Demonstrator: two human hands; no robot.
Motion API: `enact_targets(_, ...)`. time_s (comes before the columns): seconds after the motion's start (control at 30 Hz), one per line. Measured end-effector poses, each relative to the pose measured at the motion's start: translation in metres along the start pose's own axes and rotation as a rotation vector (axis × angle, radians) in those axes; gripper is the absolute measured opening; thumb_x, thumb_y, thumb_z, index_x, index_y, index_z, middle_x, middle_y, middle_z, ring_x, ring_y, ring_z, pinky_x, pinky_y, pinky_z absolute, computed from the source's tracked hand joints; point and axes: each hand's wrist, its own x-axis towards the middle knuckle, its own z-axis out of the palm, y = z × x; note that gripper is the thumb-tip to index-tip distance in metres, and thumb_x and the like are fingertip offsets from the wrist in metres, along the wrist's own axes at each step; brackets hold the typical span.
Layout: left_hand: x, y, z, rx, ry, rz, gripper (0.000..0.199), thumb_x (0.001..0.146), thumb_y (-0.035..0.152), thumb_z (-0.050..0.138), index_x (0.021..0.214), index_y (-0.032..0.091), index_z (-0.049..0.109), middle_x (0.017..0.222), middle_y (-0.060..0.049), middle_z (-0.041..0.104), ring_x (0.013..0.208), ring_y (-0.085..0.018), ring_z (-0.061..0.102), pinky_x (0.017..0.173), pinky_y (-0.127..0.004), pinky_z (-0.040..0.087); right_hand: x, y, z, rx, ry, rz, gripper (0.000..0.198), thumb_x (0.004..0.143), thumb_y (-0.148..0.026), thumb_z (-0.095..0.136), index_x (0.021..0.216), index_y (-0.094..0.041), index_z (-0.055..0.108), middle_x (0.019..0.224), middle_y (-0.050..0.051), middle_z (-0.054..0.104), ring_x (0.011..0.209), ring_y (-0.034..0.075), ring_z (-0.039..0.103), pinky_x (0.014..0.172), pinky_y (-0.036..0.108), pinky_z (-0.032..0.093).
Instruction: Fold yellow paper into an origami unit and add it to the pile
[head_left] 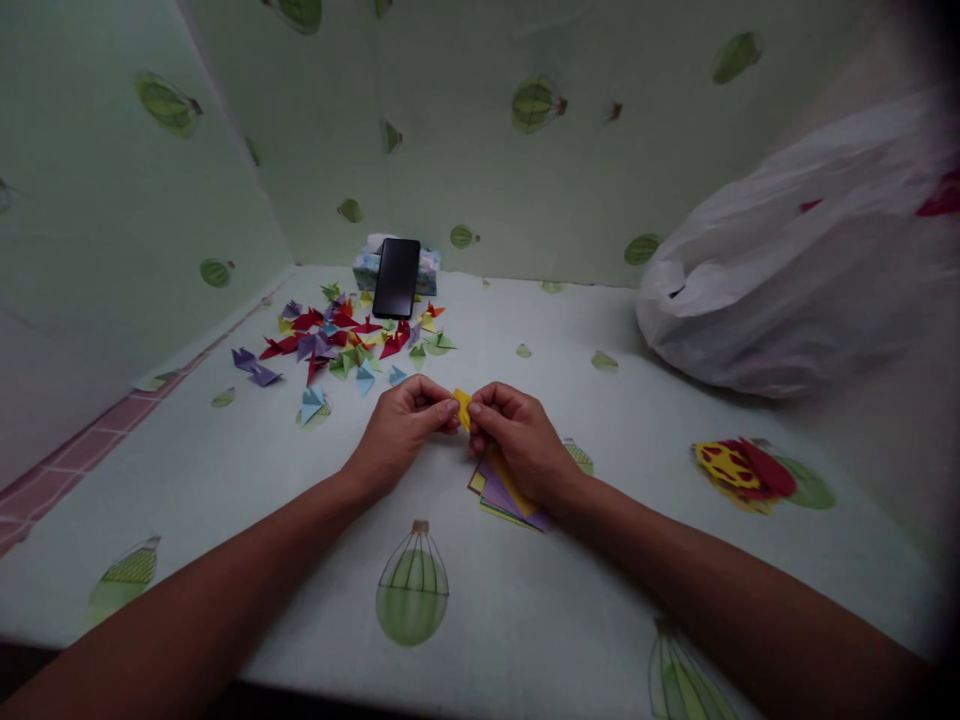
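Between my two hands, just above the table, is a small piece of folded yellow paper [463, 409]. My left hand [409, 425] pinches its left side between thumb and forefinger. From the other side, my right hand [517, 430] grips it the same way, its fingers partly covering the paper. Under my right hand lies a small stack of coloured paper sheets [504, 492], purple, yellow and green, partly hidden by the palm. Beyond my left hand spreads a pile of folded paper cranes [345, 340] in red, purple, green, blue and orange.
At the back, a black phone [397, 278] leans against a tissue box [428, 270]. A large white plastic bag [780, 270] fills the right rear. Red and yellow cut-out shapes [742, 470] lie to the right. Balloon-patterned covering [300, 560] spreads over the table.
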Motion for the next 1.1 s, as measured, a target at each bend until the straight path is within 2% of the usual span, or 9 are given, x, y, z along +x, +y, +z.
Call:
enact_targets(0.2,0.000,0.004,0.000,0.048,0.000,0.044,0.016,0.077,0.026,0.074,0.082,0.016,0.063,0.072,0.000,0.067,0.067,-0.013,0.063,0.069,-0.027,0.051,0.000,-0.001,-0.001,-0.079,0.011,-0.071,0.017,0.083,-0.029,0.067,0.077,-0.020,0.054,0.062,-0.005,0.058,0.050,0.009,0.053,0.053,0.025,0.044)
enact_targets(0.43,0.001,0.008,-0.001,0.105,-0.029,0.092,0.014,0.078,0.024,0.072,0.082,0.015,0.063,0.072,-0.001,0.067,0.067,-0.013,0.063,0.068,-0.028,0.052,0.001,-0.003,-0.004,-0.224,-0.063,-0.229,0.015,0.086,-0.021,0.061,0.099,-0.023,0.055,0.067,-0.007,0.054,0.054,0.010,0.053,0.054,0.025,0.044)
enact_targets(0.63,0.002,0.008,-0.003,0.142,-0.063,0.123,0.012,0.079,0.023,0.071,0.083,0.016,0.062,0.071,0.001,0.065,0.068,-0.013,0.063,0.068,-0.027,0.051,0.004,-0.005,-0.010,-0.381,-0.066,-0.307,0.006,0.088,-0.018,0.059,0.092,-0.021,0.055,0.069,-0.005,0.056,0.058,0.011,0.054,0.057,0.026,0.044)
enact_targets(0.83,0.002,0.007,-0.004,0.162,-0.083,0.144,0.014,0.081,0.023,0.070,0.089,0.017,0.060,0.076,0.001,0.064,0.071,-0.012,0.062,0.070,-0.027,0.050,0.001,-0.007,-0.011,-0.558,-0.070,-0.400,0.010,0.088,-0.013,0.057,0.093,-0.021,0.058,0.075,-0.003,0.060,0.063,0.011,0.054,0.063,0.027,0.044)
enact_targets(1.1,0.003,0.007,-0.004,0.159,-0.094,0.159,0.017,0.082,0.025,0.070,0.092,0.017,0.059,0.082,0.000,0.063,0.075,-0.012,0.061,0.073,-0.027,0.050,0.002,-0.009,-0.011,-0.629,-0.072,-0.371,0.006,0.088,-0.014,0.057,0.090,-0.020,0.057,0.078,-0.002,0.062,0.064,0.011,0.055,0.064,0.028,0.043)
